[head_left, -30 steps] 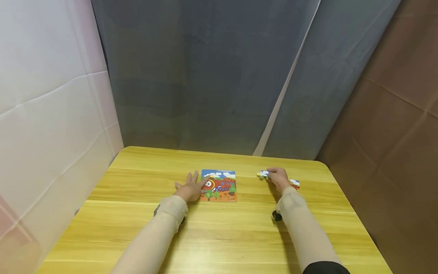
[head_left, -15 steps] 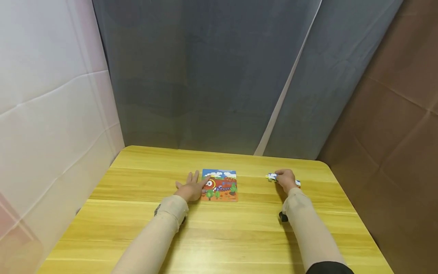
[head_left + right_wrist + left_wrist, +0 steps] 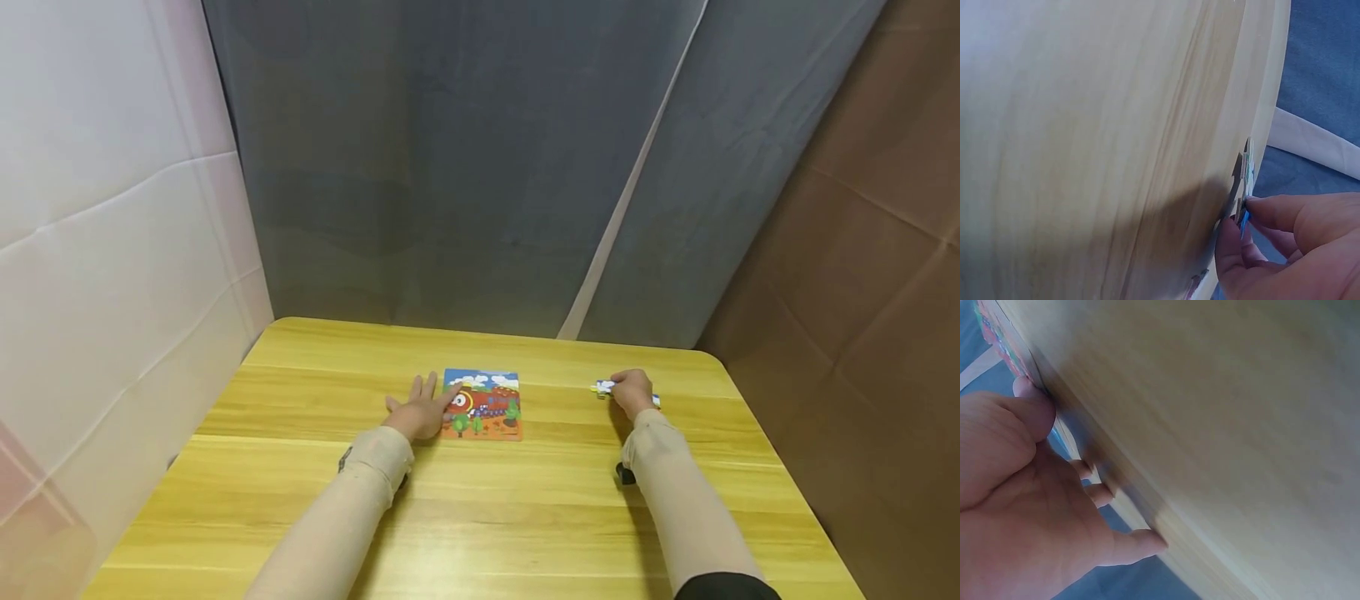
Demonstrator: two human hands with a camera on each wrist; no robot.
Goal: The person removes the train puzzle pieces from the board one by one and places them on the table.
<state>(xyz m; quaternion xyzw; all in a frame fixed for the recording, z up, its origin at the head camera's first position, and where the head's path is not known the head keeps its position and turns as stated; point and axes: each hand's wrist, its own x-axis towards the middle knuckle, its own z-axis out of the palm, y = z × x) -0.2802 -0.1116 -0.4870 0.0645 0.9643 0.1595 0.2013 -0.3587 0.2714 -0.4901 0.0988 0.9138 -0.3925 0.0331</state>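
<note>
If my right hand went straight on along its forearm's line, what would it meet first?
The right hand would likely meet the grey curtain beyond the far edge of the table; depth there is unclear.

Head view bright, pale glare on near tabletop (image 3: 487, 542); wrist views dimmer, soft.

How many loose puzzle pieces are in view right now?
2 visible: one piece pinched by the right hand, a second piece on the table beside that hand, which may hide more.
</note>
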